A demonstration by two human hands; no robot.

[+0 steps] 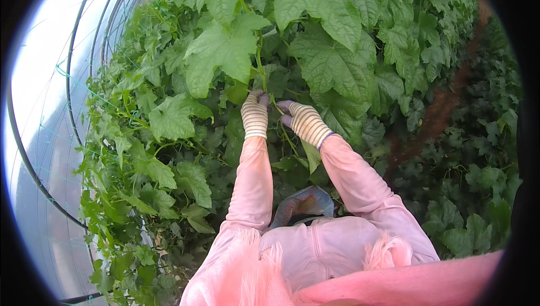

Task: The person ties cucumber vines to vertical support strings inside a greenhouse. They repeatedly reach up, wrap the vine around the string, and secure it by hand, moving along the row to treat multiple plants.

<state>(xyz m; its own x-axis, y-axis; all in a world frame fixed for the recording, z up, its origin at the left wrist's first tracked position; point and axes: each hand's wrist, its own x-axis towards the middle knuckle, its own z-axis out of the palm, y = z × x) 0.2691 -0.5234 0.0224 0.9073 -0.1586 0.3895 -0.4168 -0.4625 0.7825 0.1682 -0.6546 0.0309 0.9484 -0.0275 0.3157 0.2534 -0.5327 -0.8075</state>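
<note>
Both hands wear striped knit gloves with grey fingers and meet near the middle of the view, among broad lobed leaves. My left hand (255, 111) has its fingers curled around a thin green vine stem (260, 67) that hangs from above. Just right of it, my right hand (304, 121) has its thumb and fingertips at a thin green stem below the other hand; whether they pinch it is not plain. A large green leaf (337, 63) hangs above and beside the right hand, and another leaf (228, 50) hangs above the left.
Dense climbing vines surround the hands. Green netting (90, 90) and dark curved hoops (71, 65) of a plastic-covered tunnel stand at left. A strip of reddish soil (438, 111) runs at right. Below the forearms, an open bag or container (304, 204) sits against the body.
</note>
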